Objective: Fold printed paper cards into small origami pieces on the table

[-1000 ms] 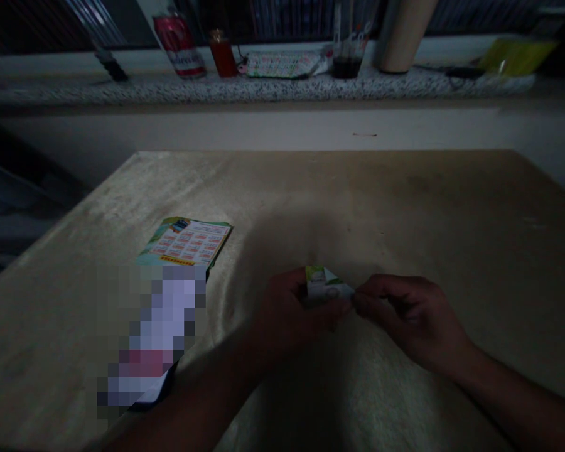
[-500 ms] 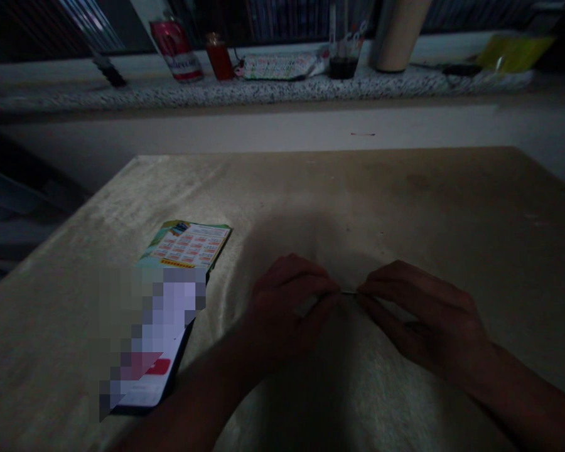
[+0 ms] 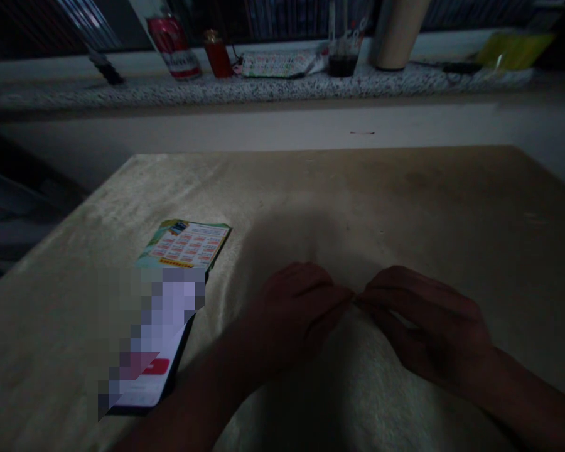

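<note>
At the dim table (image 3: 282, 179) below a speckled sill (image 3: 263, 91), left fingers (image 3: 334, 298) and right fingers (image 3: 386, 294) pinch narrowly.

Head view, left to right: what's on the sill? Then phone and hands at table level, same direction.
Sill: red can → red-orange bottle → patterned packet → clear cup with dark liquid → beige cylinder → yellow item.
Table level: phone → left hand → right hand.

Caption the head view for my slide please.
Left hand and right hand pinched close together over a table, near a phone and printed card.
</note>
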`<state>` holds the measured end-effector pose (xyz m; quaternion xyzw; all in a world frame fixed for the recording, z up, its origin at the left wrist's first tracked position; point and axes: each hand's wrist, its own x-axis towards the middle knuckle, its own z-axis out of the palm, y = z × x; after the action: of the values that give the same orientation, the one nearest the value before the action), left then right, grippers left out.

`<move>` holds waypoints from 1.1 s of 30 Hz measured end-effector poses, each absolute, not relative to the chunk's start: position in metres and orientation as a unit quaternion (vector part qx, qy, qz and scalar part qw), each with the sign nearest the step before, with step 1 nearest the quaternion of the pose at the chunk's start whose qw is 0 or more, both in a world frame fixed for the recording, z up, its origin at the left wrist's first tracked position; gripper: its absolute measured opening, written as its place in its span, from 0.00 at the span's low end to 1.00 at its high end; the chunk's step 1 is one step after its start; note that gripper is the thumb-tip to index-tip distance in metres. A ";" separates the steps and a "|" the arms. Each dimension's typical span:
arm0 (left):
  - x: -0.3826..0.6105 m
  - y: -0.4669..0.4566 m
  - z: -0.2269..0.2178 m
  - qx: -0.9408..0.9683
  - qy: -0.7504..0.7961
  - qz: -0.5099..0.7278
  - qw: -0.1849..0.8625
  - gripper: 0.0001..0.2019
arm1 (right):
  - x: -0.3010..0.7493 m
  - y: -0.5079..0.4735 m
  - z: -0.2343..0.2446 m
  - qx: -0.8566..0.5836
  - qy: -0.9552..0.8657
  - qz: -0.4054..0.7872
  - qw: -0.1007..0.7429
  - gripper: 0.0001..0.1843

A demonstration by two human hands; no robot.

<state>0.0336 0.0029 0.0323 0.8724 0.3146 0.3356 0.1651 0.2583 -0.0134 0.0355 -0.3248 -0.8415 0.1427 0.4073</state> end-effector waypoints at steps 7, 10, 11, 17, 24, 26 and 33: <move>0.036 -0.001 0.038 0.829 0.333 0.400 0.203 0.06 | 0.255 -0.012 0.039 -0.389 -0.790 0.217 0.421 0.08; 0.038 -0.002 0.039 0.781 0.359 0.440 0.261 0.05 | 0.255 -0.010 0.039 -0.403 -0.777 0.253 0.413 0.05; 0.039 -0.002 0.038 0.766 0.365 0.451 0.277 0.04 | 0.255 -0.009 0.039 -0.401 -0.774 0.263 0.414 0.04; 0.044 -0.003 0.034 0.698 0.411 0.478 0.341 0.04 | 0.258 -0.007 0.036 -0.426 -0.749 0.284 0.421 0.05; 0.040 -0.003 0.030 0.652 0.446 0.486 0.374 0.04 | 0.265 -0.003 0.037 -0.444 -0.717 0.387 0.373 0.07; 0.041 -0.003 0.029 0.642 0.453 0.487 0.382 0.04 | 0.265 -0.003 0.038 -0.435 -0.717 0.392 0.379 0.07; 0.045 -0.006 0.028 0.608 0.481 0.495 0.393 0.03 | 0.261 -0.004 0.036 -0.416 -0.707 0.404 0.404 0.06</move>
<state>0.0449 -0.0060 0.0275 0.6077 0.4806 0.4953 0.3929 0.2605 -0.0038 0.0364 -0.4165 -0.7074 0.4037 0.4040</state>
